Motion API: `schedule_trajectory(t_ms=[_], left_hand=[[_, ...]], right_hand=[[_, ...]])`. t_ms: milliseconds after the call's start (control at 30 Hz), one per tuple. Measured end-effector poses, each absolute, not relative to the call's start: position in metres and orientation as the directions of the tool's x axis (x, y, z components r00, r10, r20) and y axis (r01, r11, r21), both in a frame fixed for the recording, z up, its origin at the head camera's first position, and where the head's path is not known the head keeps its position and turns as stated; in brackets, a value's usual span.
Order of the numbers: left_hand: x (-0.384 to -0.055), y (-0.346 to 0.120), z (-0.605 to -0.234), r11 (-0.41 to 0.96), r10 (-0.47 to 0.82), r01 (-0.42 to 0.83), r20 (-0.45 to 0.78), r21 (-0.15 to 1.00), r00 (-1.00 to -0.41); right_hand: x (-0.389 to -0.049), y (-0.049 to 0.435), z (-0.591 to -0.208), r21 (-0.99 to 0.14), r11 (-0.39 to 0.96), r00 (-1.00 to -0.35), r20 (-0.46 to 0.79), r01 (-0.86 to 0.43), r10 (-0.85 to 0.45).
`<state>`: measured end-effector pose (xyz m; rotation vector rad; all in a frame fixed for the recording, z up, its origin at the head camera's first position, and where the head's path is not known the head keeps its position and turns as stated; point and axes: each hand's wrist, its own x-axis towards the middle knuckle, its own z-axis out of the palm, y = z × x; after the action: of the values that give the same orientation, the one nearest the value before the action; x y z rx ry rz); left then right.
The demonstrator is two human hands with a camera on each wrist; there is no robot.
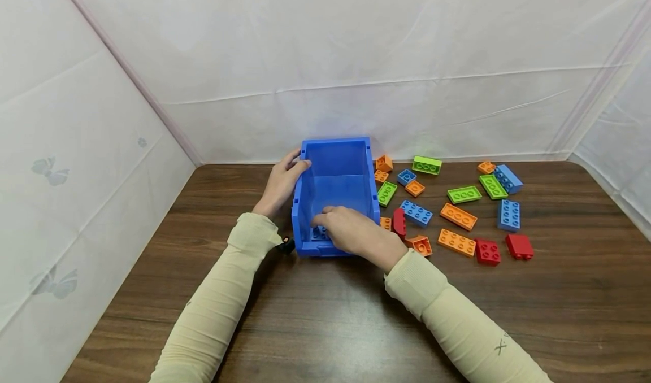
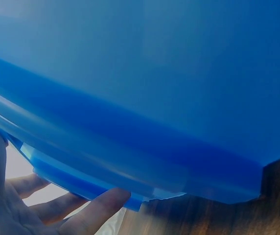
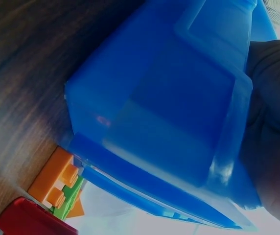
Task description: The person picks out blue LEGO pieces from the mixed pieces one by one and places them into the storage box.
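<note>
A blue plastic bin (image 1: 338, 188) stands on the table, its low front edge toward me. At its left wall, my left hand (image 1: 282, 182) grips the rim, thumb on top; the left wrist view shows fingers (image 2: 103, 208) along the bin's edge. My right hand (image 1: 351, 230) reaches over the front into the bin, fingers bent downward. Blue toy building bricks (image 1: 319, 234) lie on the bin floor right by those fingers. The fingertips are hidden, so I cannot tell whether they pinch a brick. In the right wrist view the bin's front hides most of that hand (image 3: 274, 127).
Right of the bin, loose bricks are spread over the dark wooden table (image 1: 325, 321): green (image 1: 427, 165), orange (image 1: 456, 242), blue (image 1: 509, 214) and red (image 1: 519, 247). A red curved brick (image 1: 399, 223) lies close to the bin's right wall. White sheeting (image 1: 356, 61) rises behind the table.
</note>
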<state>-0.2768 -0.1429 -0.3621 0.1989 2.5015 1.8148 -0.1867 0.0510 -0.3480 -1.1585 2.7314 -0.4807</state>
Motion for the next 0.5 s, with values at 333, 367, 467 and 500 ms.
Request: schedule_trajectory(t_ms=[333,367,467,500], left_hand=[[-0.2758,-0.1427,-0.3612,0.312,0.131,0.08,0.041,0.947,-0.99],[-0.2756,-0.1429,-0.3611,0.318,0.133,0.08,0.039,0.945,-0.99],[-0.2756,-0.144,-0.3612,0.315,0.136,0.073,0.031,0.946,-0.99],[-0.2758,-0.1443,-0.3615,0.312,0.137,0.07,0.028,0.948,-0.99]], right_hand=[[-0.1864,0.0517,-0.3454,-0.33,0.646,-0.687,0.011,-0.688,-0.726],[-0.1863,0.0518,-0.345,-0.331,0.646,-0.687,0.008,-0.687,-0.726],[-0.1859,0.053,-0.3424,-0.344,0.644,-0.686,0.002,-0.683,-0.727],[-0.1856,0.0536,-0.341,-0.351,0.645,-0.688,-0.002,-0.679,-0.725]])
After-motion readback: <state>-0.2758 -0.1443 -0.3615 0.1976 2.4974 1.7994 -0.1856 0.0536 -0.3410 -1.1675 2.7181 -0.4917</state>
